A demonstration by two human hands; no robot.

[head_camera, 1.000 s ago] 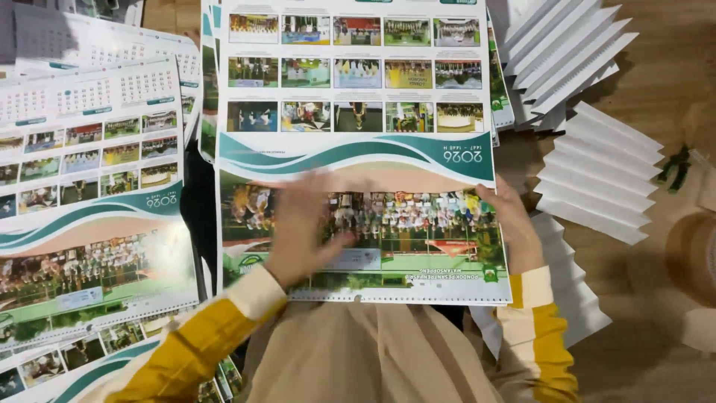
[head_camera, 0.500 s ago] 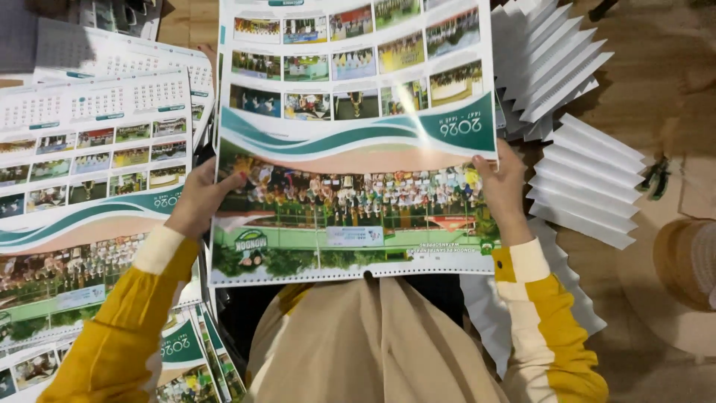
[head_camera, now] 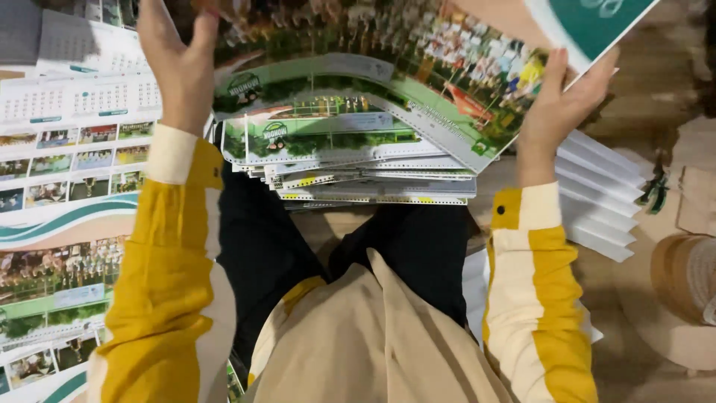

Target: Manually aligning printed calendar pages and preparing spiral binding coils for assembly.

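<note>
Glossy photo-printed calendar sheet (head_camera: pixel 418 67), lifted, curling, apparently tilted above the stacked sheets (head_camera: pixel 358 168)

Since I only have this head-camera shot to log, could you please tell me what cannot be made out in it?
- Lifted calendar sheet: its upper part is cut off by the top edge of the head view.
- Left hand: fingertips cut off by the top edge.
- Right hand: fingers hidden behind the sheet.
- Stack of sheets: lower pages covered by those above; only edges show.
- Round tan object: cut off by the right edge.
</note>
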